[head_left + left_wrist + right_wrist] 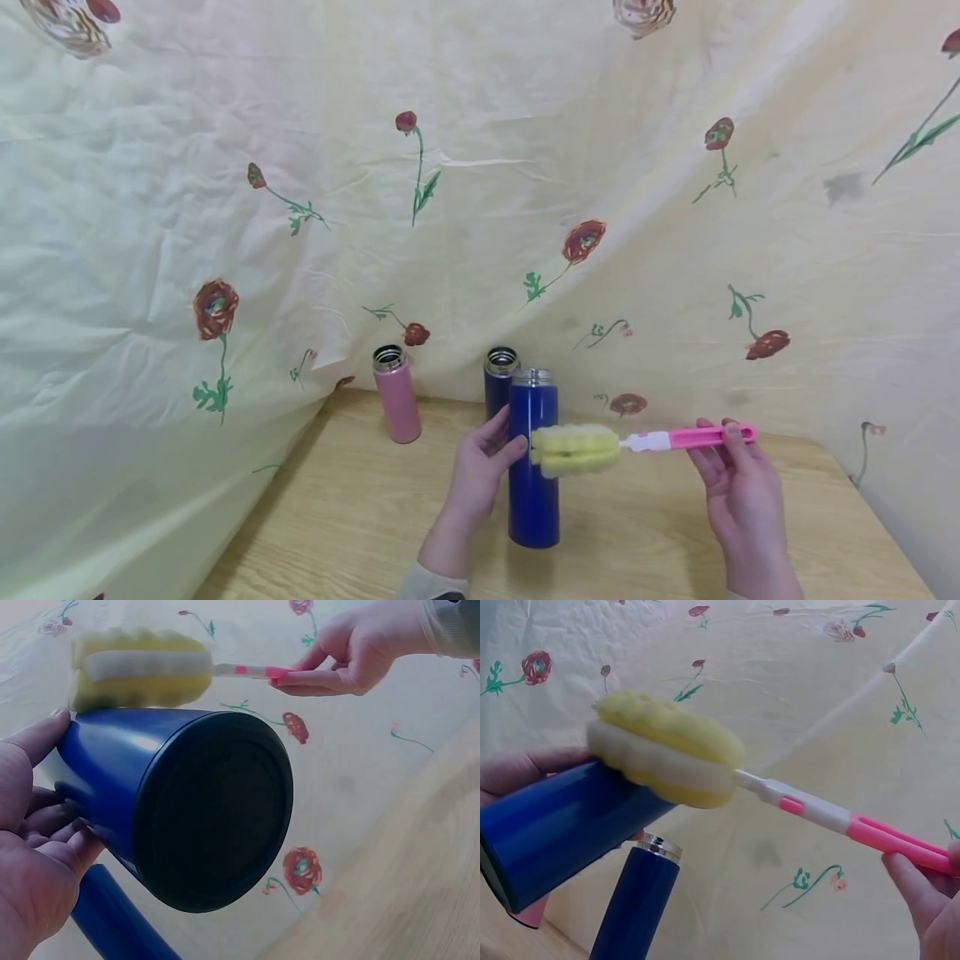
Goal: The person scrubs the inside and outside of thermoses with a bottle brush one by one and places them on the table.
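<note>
My left hand (pixel 480 467) grips a blue metal bottle (pixel 534 508) around its side, its steel mouth at the top in the head view. The black base (pixel 217 810) faces the left wrist camera. With my right hand (pixel 742 492) I hold a bottle brush by its pink handle (pixel 705 437). Its yellow and white sponge head (pixel 667 750) lies across the bottle's side, overlapping it in all three views. A dark blue bottle (pixel 637 900) without a lid stands behind the held one, partly hidden by it in the head view.
A pink bottle (pixel 397 400), open at the top, stands at the back left of the wooden table (pixel 322 517). A cream cloth with printed flowers (pixel 480 250) hangs right behind the table and along its left side.
</note>
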Demonstrator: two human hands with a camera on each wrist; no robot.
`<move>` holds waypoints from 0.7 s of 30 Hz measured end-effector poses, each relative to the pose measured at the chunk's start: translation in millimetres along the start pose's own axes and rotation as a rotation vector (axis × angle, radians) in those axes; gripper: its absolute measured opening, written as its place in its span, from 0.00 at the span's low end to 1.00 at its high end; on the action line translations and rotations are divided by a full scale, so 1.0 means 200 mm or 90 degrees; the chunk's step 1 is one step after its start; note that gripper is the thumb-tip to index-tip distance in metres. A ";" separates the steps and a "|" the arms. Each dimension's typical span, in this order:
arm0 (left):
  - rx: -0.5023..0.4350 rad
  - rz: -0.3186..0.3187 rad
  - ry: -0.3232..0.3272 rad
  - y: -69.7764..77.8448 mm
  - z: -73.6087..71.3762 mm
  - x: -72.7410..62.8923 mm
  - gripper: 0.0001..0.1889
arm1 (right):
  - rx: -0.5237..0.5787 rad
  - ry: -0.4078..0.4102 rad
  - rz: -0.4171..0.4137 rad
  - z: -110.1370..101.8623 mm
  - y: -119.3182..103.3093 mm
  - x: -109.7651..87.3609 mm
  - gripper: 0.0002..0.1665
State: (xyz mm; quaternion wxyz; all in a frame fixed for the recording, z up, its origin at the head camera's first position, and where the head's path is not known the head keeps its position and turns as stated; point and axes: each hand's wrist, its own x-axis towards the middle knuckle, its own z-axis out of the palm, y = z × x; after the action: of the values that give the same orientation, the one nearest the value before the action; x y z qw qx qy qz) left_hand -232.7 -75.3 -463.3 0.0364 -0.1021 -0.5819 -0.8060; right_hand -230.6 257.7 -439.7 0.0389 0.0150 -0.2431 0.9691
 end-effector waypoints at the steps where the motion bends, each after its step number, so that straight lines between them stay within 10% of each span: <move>1: -0.001 0.004 0.002 0.00 0.00 0.00 0.35 | -0.009 -0.014 0.002 0.00 0.00 0.00 0.08; 21: -0.003 0.006 0.017 0.03 -0.01 0.00 0.34 | -0.222 -0.165 0.033 -0.02 0.01 0.01 0.15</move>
State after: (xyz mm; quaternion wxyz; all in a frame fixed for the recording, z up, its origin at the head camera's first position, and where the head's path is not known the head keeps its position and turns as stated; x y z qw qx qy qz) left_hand -231.3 -79.2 -459.2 0.0477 -0.0941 -0.5789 -0.8086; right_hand -232.5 257.2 -443.4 -0.0160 0.1265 -0.4102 0.9030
